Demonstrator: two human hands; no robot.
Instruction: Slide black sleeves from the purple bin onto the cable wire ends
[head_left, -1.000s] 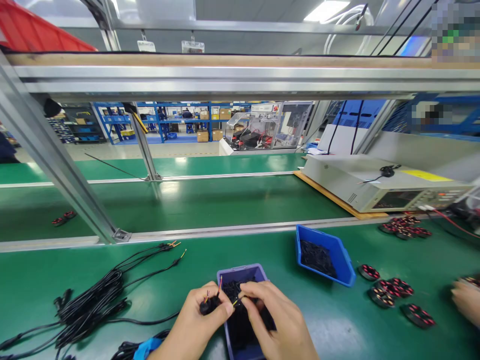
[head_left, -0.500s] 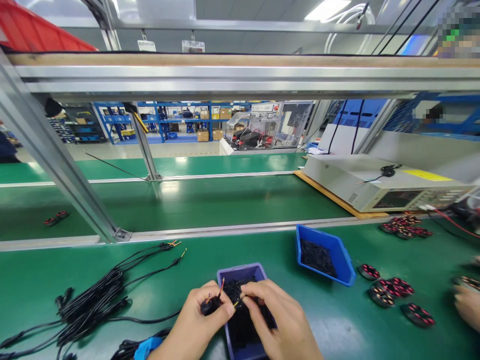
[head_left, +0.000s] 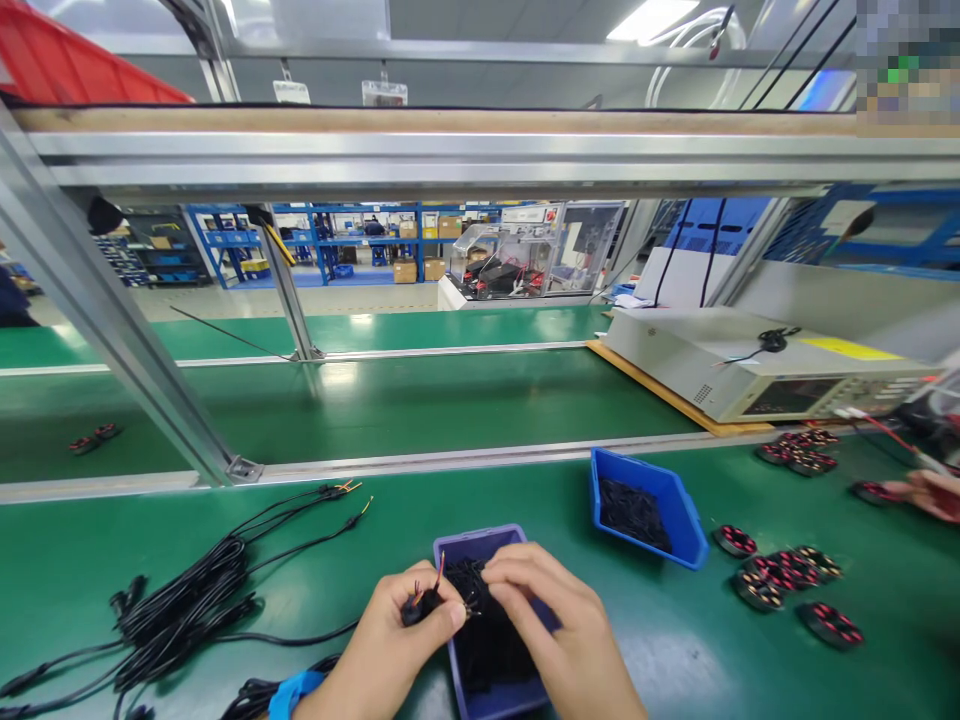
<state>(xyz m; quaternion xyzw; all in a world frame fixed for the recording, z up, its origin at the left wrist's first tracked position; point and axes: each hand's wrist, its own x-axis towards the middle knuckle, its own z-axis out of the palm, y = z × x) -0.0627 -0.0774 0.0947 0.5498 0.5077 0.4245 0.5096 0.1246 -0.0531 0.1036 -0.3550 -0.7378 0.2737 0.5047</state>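
Note:
My left hand is closed around the end of a black cable, with thin coloured wires sticking up and out between thumb and fingers. Just right of it, my right hand has its thumb and forefinger pinched together close to the wire tips. Whatever small piece they may hold does not show. Both hands are over a purple bin filled with small black pieces, and they cover part of it. On my left wrist is a blue band.
Black cables lie coiled on the left. A blue bin of black pieces stands right of centre. Round red-and-black motor parts lie farther right, near a co-worker's hand. A grey instrument and a metal frame stand behind.
My right fingers have moved slightly up and away from the wire they touched; my left hand keeps its grip. At right, the co-worker's hand has moved back toward the instrument.

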